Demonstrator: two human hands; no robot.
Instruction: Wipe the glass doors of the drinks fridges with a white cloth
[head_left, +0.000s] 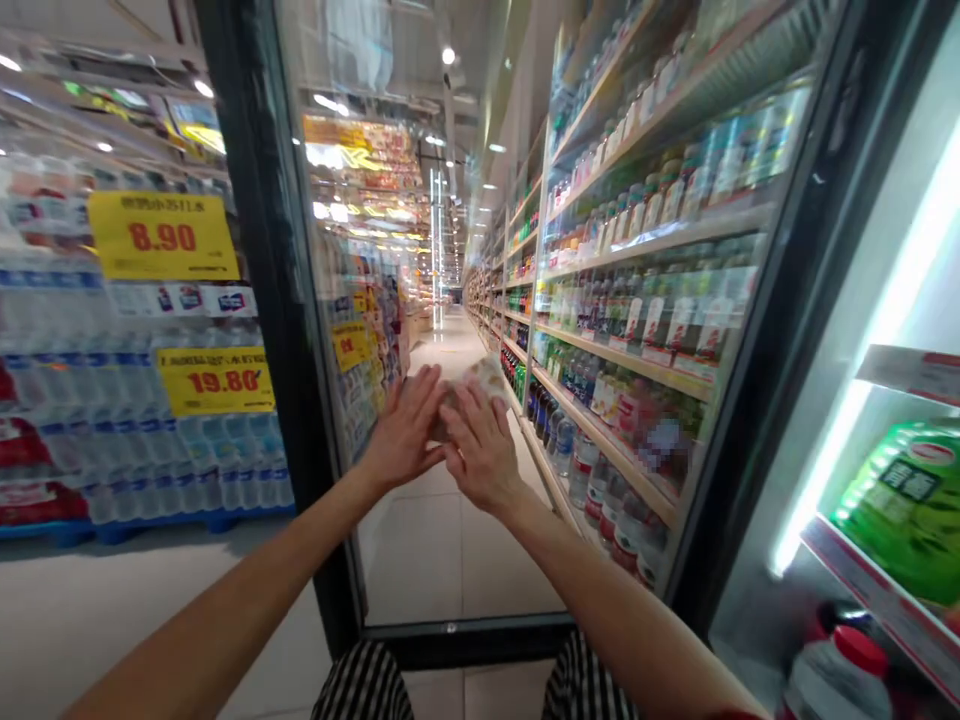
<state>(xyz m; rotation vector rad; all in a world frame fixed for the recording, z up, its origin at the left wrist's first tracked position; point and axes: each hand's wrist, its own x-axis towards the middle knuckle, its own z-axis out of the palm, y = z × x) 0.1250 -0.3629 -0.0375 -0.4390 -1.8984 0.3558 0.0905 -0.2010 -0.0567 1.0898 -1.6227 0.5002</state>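
A glass door (420,560) with a black frame stands in front of me. Both hands are at its pane, at about mid height. My left hand (405,425) is open, its fingers stretched up and to the right, close beside the other hand. My right hand (480,445) lies with its fingers over a pale, patterned cloth (489,376), which it presses to the glass. Part of the cloth shows above the fingertips; the rest is hidden. Whether my left hand touches the cloth too, I cannot tell.
Packed water bottles (165,440) with yellow price signs (163,236) stand at the left. Through or in the pane appear drink shelves (630,345) and a long aisle. To the right, a lit cooler holds a green package (904,510) and a red-capped bottle (840,675).
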